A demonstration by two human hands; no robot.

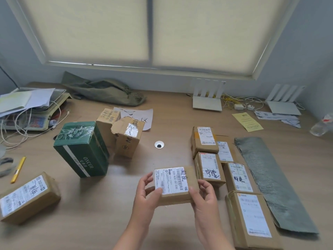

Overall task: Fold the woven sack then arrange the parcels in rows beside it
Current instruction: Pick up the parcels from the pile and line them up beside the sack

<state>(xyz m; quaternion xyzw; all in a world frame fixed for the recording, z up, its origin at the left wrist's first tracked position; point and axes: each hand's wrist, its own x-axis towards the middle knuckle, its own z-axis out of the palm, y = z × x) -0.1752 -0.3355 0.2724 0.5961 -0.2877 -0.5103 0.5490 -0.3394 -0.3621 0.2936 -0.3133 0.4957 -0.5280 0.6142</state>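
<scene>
While the folded sack (266,177) lies flat at the worktop's (108,213) right, left hand (146,192) and right hand (203,197) each grip an end of one parcel (173,181), just left of the rows (239,175) beside the sack.

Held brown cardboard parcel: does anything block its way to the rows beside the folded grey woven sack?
Nothing visible. Left hand and right hand hold the brown cardboard parcel beside the rowed parcels; only bare wooden table shows at the second row's end.
</scene>
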